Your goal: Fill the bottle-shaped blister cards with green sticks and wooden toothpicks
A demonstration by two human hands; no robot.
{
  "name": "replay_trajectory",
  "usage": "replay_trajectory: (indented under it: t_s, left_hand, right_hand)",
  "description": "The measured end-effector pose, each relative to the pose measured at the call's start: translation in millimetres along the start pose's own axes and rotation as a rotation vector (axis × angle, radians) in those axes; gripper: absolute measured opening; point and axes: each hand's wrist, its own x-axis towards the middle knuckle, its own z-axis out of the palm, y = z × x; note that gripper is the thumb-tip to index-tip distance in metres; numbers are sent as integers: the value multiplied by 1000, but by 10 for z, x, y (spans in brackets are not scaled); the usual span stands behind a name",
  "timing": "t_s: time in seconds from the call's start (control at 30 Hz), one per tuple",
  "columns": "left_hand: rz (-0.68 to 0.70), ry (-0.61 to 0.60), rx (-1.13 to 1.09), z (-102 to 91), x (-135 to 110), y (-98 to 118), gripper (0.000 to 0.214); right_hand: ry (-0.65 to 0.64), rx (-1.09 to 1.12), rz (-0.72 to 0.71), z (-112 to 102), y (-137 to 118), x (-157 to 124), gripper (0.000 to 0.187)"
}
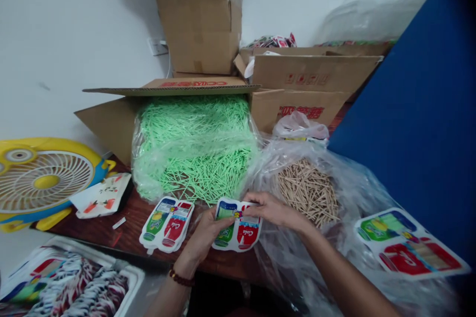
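Observation:
My left hand (204, 234) is closed around the left side of a bottle-shaped candy packet (248, 236), its thumb across the front. The packet has a green Sprite half and a red Cola half. My right hand (275, 209) pinches the packet's upper right part; whether its fingertips also hold a stick is hidden. Left of my hands lies a stack of matching packets (167, 224) on the dark wooden table (128, 242). Thin green sticks (201, 168) spill from a plastic-lined box just behind. Brown sticks (308, 190) lie in a clear bag beyond my right wrist.
An open cardboard box (107, 126) surrounds the green sticks, with more boxes (201, 29) behind. A yellow fan (46, 181) stands left. Below it, a white bin (130, 282) holds filled packets. More packets (411, 242) lie right, near a blue panel (412, 124).

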Motion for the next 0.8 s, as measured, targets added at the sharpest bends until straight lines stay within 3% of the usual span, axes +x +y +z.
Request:
replay_trajectory:
  t_s: [0.13,0.33,0.47,0.6,0.8]
  left_hand:
    - [29,-21,84,120,8,-22,29]
    - [79,42,107,321,46,-210,26]
    - [82,31,153,369,48,-318,21]
    - [50,32,221,433,63,-360,19]
    - [31,-134,329,584,116,-372,15]
  right_hand:
    - [81,24,39,-76,92,-179,15]
    - [193,35,67,38,97,-369,16]
    - [237,17,26,83,93,-492,9]
    - [322,30,-9,77,174,-609,15]
    - [377,-10,10,25,312,-823,27]
